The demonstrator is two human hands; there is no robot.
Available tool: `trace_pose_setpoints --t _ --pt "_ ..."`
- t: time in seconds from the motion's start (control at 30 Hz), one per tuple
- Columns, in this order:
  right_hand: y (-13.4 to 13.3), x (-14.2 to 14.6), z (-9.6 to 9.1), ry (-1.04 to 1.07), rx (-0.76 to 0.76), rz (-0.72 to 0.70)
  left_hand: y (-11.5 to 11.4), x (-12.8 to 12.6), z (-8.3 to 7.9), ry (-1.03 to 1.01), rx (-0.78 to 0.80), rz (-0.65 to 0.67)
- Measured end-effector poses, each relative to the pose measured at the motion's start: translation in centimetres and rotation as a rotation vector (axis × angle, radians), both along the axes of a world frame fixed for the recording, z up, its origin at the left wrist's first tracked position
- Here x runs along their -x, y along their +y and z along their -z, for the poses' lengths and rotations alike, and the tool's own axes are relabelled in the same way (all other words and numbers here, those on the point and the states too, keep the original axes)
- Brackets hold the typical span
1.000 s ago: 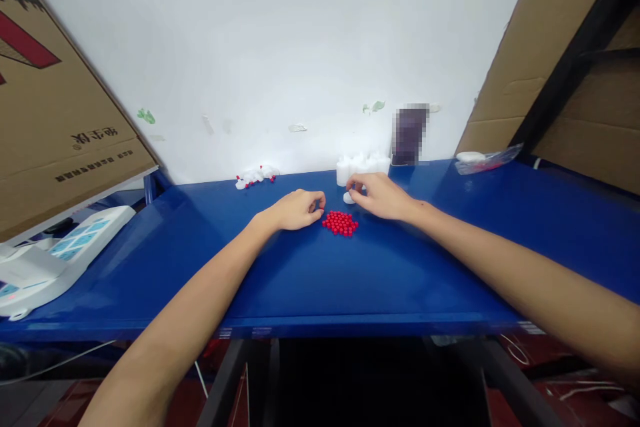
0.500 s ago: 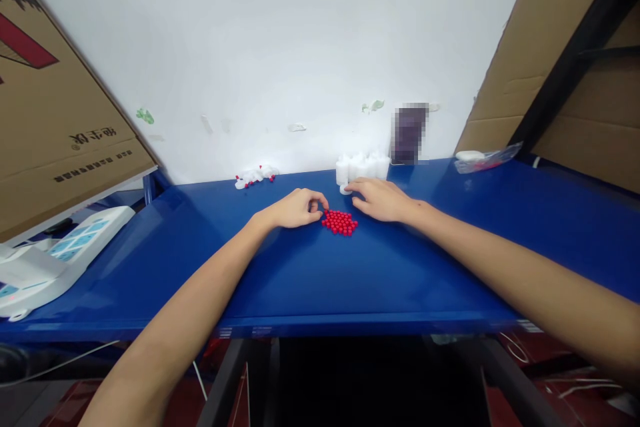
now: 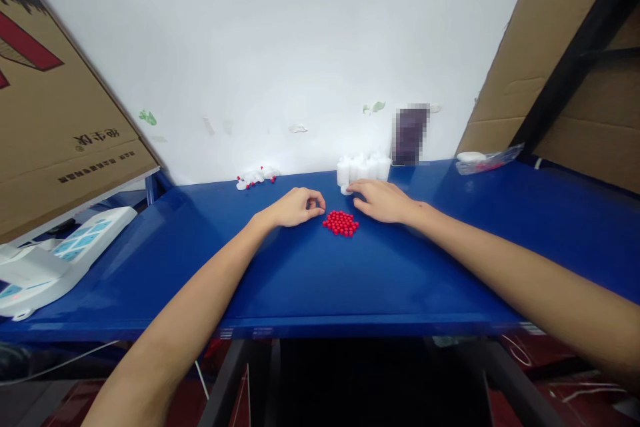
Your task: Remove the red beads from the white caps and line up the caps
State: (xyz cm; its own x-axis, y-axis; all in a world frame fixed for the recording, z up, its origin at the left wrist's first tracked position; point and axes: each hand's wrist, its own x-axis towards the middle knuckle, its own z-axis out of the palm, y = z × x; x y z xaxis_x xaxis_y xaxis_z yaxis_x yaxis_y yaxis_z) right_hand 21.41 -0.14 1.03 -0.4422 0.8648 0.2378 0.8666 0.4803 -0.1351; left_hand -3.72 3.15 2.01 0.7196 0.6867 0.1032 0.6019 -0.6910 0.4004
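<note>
A tight cluster of small red caps point(image 3: 341, 223) lies on the blue table between my two hands. Just left of it is my left hand point(image 3: 296, 207), its thumb and index finger pinched together; whatever is between the fingertips is too small or hidden to make out. My right hand point(image 3: 379, 200) is at the cluster's upper right, its fingers on a small white bottle point(image 3: 345, 190) that is partly hidden by them. Right behind that hand stands a group of white bottles point(image 3: 364, 167).
White pieces with red tips point(image 3: 257, 177) are heaped by the wall at the back left. A white power strip point(image 3: 80, 253) lies at the left, below a cardboard box point(image 3: 85, 120). A clear plastic bag point(image 3: 493, 161) rests at the back right. The table's front edge point(image 3: 375, 323) runs across below.
The fingertips of my left hand have closed together and drawn slightly left, away from the red caps. My right hand stays on the white bottle. The view has shifted a little.
</note>
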Motion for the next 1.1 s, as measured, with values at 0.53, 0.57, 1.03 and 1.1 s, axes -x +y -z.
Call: trace_pose_setpoints --t 0.53,0.57,1.03,1.1 --pt "0.2 -0.5 0.3 -0.028 -0.009 0.045 5.2 7.5 0.9 -0.15 -0.235 -0.73" --pt "0.2 -0.4 0.3 -0.014 -0.019 0.05 5.3 7.9 0.9 -0.183 -0.24 -0.788" --pt "0.0 0.1 0.2 0.074 -0.044 -0.067 6.9 11.4 1.6 -0.185 -0.438 -1.137" --pt "0.1 0.2 0.3 0.078 -0.043 -0.066 7.4 10.9 1.7 -0.135 -0.468 -1.076"
